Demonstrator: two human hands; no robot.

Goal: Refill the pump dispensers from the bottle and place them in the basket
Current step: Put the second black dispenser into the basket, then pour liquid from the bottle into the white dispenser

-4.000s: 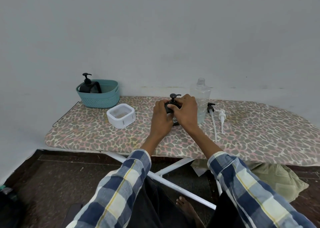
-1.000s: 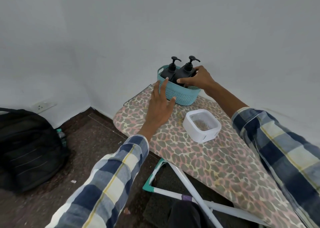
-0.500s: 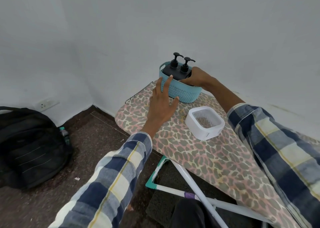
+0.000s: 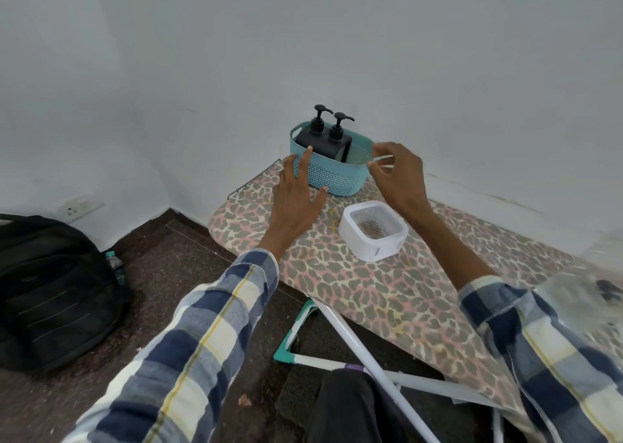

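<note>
Right hand (image 4: 399,176) off dispensers (image 4: 325,142), fingers spread empty, left hand (image 4: 296,196) open against basket (image 4: 337,176)

Single head view, angled down-forward over ironing board (image 4: 387,294).

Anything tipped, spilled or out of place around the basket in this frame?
Nothing stands out. Both black pump dispensers stand upright side by side in the teal basket, no spill shows on the ironing board, and the white container sits upright.

clear bottle (image 4: 586,294) blurred, cut off right
</note>
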